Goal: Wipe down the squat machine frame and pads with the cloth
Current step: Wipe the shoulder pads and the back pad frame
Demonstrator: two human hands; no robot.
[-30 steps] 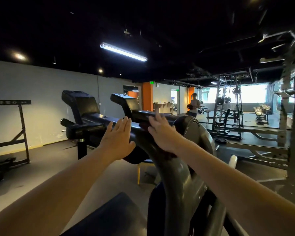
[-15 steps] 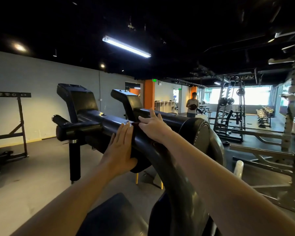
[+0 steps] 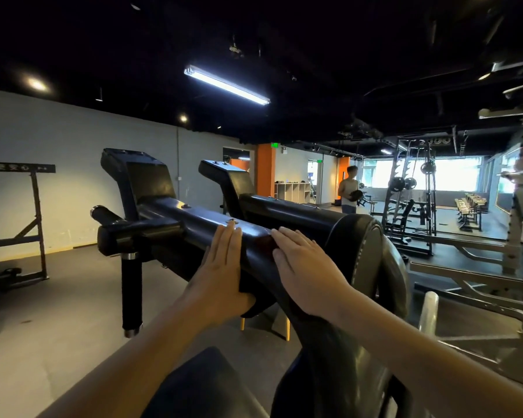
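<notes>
The squat machine's black frame arm (image 3: 194,218) runs from its two shoulder pads (image 3: 151,179) toward me and ends at a round black pad (image 3: 360,245). My left hand (image 3: 221,267) lies flat against the near side of the arm, fingers straight and pointing up. On top of the arm, my right hand (image 3: 302,267) presses down flat. A small dark red patch, apparently the cloth (image 3: 265,243), shows at its fingertips; the rest is hidden under the palm. A black handle (image 3: 131,294) hangs from the arm at the left.
A dark seat pad (image 3: 194,387) lies below my arms. Yellow stool legs (image 3: 242,322) stand under the machine. A person (image 3: 348,188) holds a weight plate at the back. Weight racks (image 3: 420,191) fill the right side, and a black stand (image 3: 34,221) is by the left wall.
My right hand has slid along the arm toward me and now sits lower on it. My left hand stays flat on the arm's side, slightly lower.
</notes>
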